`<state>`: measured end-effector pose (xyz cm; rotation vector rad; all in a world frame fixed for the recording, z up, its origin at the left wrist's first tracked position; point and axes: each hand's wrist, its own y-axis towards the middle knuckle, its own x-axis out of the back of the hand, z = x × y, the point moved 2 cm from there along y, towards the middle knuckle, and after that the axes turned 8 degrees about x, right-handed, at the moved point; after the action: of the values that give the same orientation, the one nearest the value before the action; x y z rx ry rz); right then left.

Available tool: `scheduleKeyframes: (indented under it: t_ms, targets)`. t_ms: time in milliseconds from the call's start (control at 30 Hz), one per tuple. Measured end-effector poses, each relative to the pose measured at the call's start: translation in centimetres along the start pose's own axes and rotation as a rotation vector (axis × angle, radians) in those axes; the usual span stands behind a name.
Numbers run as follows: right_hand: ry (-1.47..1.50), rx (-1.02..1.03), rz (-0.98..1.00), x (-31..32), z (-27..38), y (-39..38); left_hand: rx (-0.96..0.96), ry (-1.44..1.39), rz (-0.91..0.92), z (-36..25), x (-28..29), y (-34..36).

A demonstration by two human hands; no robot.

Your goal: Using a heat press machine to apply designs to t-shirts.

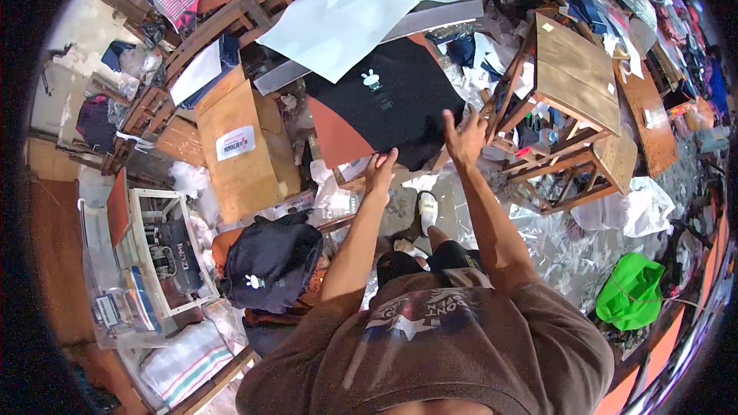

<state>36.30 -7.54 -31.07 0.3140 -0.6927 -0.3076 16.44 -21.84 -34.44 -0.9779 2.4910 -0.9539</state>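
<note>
A black T-shirt (400, 100) with a small white print lies spread on an orange-brown press platen (337, 137). My left hand (380, 169) rests its fingers on the shirt's near hem. Fingers apart, my right hand (464, 135) touches the shirt's right edge. A large white sheet (346, 19) lies tilted above the far side of the shirt, over a grey bar (438, 19).
A cardboard box (242, 150) stands left of the platen. A pile of black shirts (270, 261) sits at lower left, beside a white-framed machine (165, 253). Wooden stools (573, 84) stand to the right. Clear plastic bags and a green cloth (632, 290) litter the floor.
</note>
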Motion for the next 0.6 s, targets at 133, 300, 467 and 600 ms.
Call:
scheduleKeyframes:
  t_ms: [133,300,467,600]
  targets:
    - [0.135,-0.143,0.132,-1.6,-0.6,2.4,0.024,0.071,0.002,-0.4,-0.5,0.4]
    - [0.203,-0.288,0.169,-1.7,-4.5,3.8,-0.023,0.058,0.012,0.3,0.9,0.6]
    - [0.341,-0.315,0.178,-0.3,-5.9,1.2,-0.239,0.202,0.085,0.4,2.1,-0.8]
    - [0.673,-0.501,0.284,0.0,-6.6,-0.7,-0.353,0.193,0.098,1.1,2.3,-1.1]
